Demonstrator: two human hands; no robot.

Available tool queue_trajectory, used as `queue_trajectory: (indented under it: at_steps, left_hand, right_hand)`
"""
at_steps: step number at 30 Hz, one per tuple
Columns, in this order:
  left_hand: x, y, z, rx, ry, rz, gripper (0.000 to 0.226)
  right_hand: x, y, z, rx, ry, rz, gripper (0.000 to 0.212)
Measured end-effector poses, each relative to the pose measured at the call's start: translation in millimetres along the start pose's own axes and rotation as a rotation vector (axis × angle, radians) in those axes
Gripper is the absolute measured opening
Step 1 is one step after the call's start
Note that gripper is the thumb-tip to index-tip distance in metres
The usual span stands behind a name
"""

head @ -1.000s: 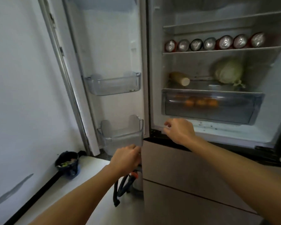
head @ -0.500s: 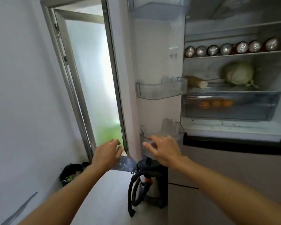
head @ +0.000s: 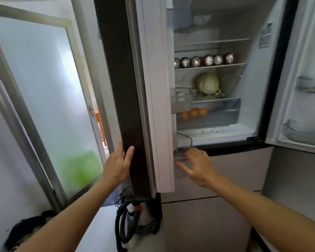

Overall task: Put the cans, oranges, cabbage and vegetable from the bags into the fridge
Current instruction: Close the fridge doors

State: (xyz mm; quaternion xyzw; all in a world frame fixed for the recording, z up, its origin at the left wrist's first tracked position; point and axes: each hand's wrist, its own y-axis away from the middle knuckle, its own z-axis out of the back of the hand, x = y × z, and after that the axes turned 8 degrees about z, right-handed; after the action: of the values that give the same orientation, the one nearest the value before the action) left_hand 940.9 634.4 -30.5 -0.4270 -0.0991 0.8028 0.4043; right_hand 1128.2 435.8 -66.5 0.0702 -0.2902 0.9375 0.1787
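The fridge (head: 216, 135) stands open ahead. Several cans (head: 204, 60) line a shelf, a pale green cabbage (head: 207, 84) sits on the shelf below, and oranges (head: 194, 113) lie in the clear drawer under it. The left fridge door (head: 135, 106) is swung partway in, edge-on to me. My left hand (head: 118, 164) holds the door's dark outer edge, thumb on the front. My right hand (head: 196, 164) is spread flat by the door's lower inner bin, holding nothing. The long vegetable is hidden behind the door.
The right fridge door (head: 302, 106) hangs open at the right with clear bins. A frosted glass door (head: 44, 97) stands at the left. A black hose and canister (head: 131, 220) sit on the floor under the left door, and a dark bag (head: 25, 228) lies at lower left.
The left fridge door has swung inward, from wide open to edge-on. My left hand moved onto its outer edge and my right hand stays by its lower bin. The view has shifted.
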Motion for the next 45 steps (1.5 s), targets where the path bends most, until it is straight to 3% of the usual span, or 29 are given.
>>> queue_trajectory:
  at_steps: [3,5,8,11,16,27,33,37,45]
  left_hand:
    - [-31,10,-24,0.024,0.035,-0.061,0.036]
    - [-52,16,-38,0.046,0.06,-0.083,0.033]
    - [-76,18,-63,0.086,0.06,-0.105,0.046]
    - [-95,17,-92,0.091,0.028,-0.105,0.072]
    - [-135,15,-141,0.055,-0.049,-0.102,0.079]
    - [-168,-44,-198,-0.149,-0.362,-0.257,0.049]
    - [-169,-108,-199,-0.211,-0.538,-0.294,0.051]
    - [-159,-138,-211,-0.179,-0.632,-0.346,0.056]
    - [-116,-167,-241,-0.323,-0.584,-0.55,0.065]
  right_hand:
    - [-26,7,10,0.027,-0.023,-0.07,0.075]
    - [-39,10,22,0.019,-0.069,-0.114,0.071]
    - [-62,14,36,-0.004,-0.069,-0.145,0.046]
    - [-97,18,47,-0.031,-0.049,-0.177,0.042]
    - [-147,23,70,-0.097,-0.064,-0.18,0.041]
    - [-191,-17,113,-0.326,-0.061,0.035,0.053]
    - [-189,-63,96,-0.375,0.17,0.225,0.056]
    - [-202,-96,77,-0.377,0.294,0.235,0.059]
    - [-239,-131,36,-0.526,0.437,0.298,0.066]
